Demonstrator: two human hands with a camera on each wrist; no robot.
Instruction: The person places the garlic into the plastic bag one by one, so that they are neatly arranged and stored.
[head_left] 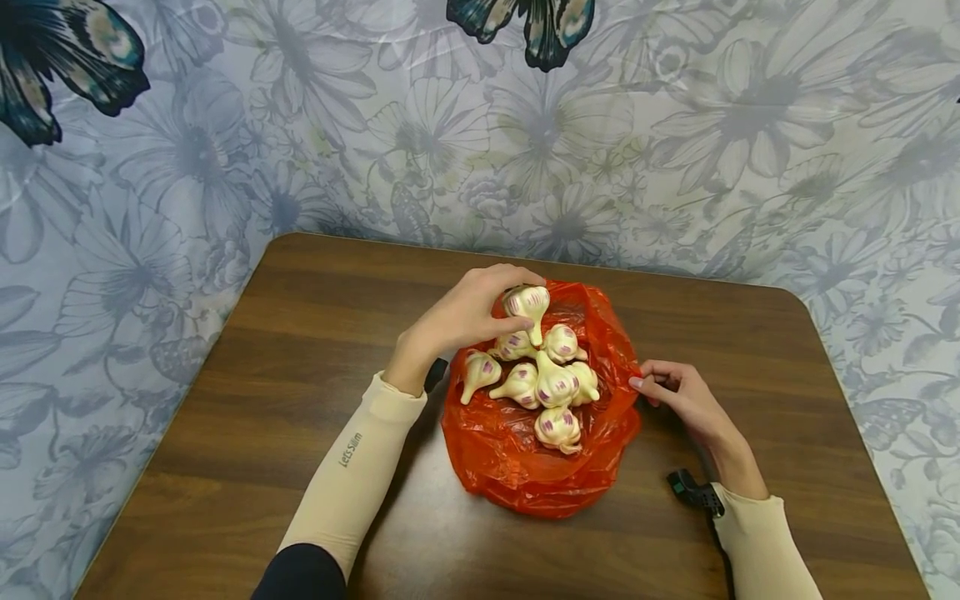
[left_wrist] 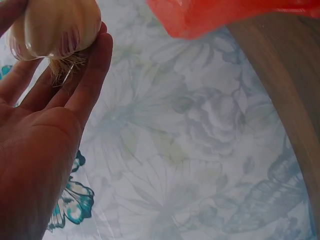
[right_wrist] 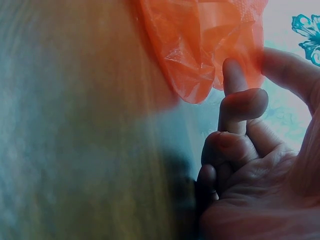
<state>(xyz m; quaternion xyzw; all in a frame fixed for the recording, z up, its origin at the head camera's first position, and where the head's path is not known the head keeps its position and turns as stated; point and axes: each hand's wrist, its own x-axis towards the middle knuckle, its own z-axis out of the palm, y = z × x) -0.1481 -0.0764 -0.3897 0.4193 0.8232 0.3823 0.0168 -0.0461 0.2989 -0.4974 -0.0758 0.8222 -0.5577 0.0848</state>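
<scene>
A red plastic bag (head_left: 517,479) lies spread on the table with several garlic bulbs (head_left: 557,385) on it. My left hand (head_left: 465,312) holds one garlic bulb (head_left: 527,302) over the bag's far side, thumb on one side and fingers on the other. In the left wrist view this garlic bulb (left_wrist: 56,27) shows purple streaks and a tuft of dry roots (left_wrist: 65,70) toward the palm. At the bag's right edge, my right hand (head_left: 693,408) pinches the plastic between thumb and index finger. The right wrist view shows the red bag's edge (right_wrist: 185,60) at those fingertips.
Under the bag is a brown wooden table (head_left: 247,400) with rounded far corners. Behind its far edge stands a pale floral wall covering (head_left: 427,142) with teal butterflies (head_left: 540,29). A small black camera (head_left: 693,492) is strapped to the right wrist.
</scene>
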